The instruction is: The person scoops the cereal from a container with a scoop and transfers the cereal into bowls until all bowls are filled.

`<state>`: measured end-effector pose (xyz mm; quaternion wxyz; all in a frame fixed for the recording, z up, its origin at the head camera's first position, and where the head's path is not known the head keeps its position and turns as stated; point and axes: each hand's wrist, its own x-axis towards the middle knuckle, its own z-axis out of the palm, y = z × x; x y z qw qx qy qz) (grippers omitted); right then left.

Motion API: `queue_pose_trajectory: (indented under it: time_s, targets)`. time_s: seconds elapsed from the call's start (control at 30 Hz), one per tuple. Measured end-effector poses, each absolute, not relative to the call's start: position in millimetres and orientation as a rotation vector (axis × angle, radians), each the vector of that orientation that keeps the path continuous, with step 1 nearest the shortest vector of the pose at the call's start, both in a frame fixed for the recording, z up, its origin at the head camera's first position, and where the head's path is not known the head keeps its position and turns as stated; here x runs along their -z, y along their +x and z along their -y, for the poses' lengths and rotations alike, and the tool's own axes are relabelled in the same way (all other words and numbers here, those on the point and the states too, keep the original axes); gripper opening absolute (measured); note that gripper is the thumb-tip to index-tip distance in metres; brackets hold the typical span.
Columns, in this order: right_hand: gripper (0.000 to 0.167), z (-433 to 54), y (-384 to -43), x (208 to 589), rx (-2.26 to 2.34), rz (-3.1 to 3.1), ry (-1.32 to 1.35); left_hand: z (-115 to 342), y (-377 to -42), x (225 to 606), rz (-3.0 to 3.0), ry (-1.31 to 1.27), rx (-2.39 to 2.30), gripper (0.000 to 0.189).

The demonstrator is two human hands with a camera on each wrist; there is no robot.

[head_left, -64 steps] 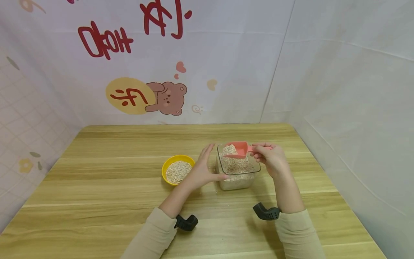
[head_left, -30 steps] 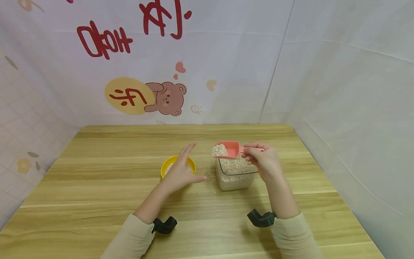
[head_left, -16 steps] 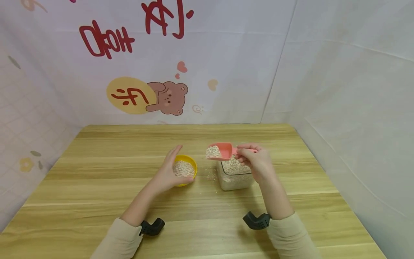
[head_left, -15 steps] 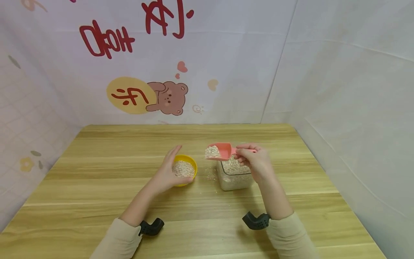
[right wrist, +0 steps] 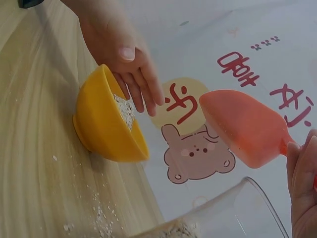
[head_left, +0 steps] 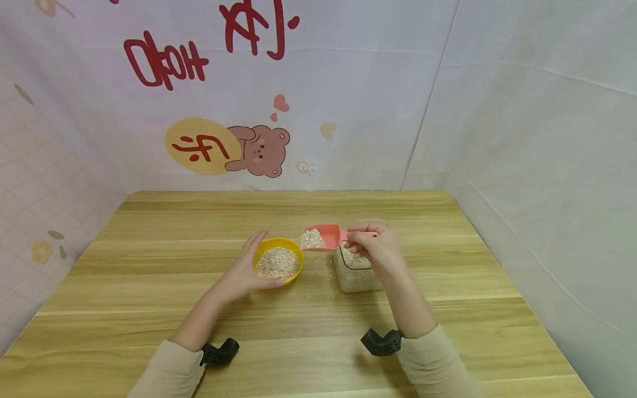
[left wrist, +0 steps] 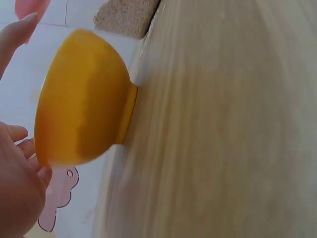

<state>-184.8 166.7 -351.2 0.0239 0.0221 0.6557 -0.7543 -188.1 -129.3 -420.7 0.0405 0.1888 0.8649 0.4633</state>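
Note:
In the head view my right hand pinches the handle of a pink scoop. Oat flakes lie in the scoop's front part. The scoop is raised, its tip near the right rim of a yellow bowl that holds more oats. At the bowl's left side is my left hand, thumb and fingers spread around it. The right wrist view shows those fingers extended by the rim of the bowl; whether they touch it is hard to tell. The scoop appears there from below.
A clear square container of oats stands right of the bowl, partly hidden by my right hand. Spilled flakes dot the wooden table between the two. Printed cloth hangs behind and at the sides.
My right hand has carried the loaded scoop leftward from over the container to beside the bowl. My left hand has moved left from beside the container, over the bowl, to its left side.

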Motion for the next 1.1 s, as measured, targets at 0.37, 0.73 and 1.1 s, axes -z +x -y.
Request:
queue_pose_trajectory:
  time_s: [0.37, 0.73, 1.1]
  targets:
    - [0.025, -153.3, -189.5, 353.2, 2.312, -2.062, 0.054, 141.8, -195.3, 435.1, -2.634, 0.574, -1.38, 0.122]
    - [0.023, -140.5, -198.1, 354.1, 2.215, -2.073, 0.086, 146.8, -198.0, 441.7, -2.609, 0.595, -1.369, 0.121]
    - [0.019, -125.0, -207.2, 352.3, 2.123, -2.098, 0.052, 147.1, -196.7, 442.5, -2.588, 0.547, -1.38, 0.118]
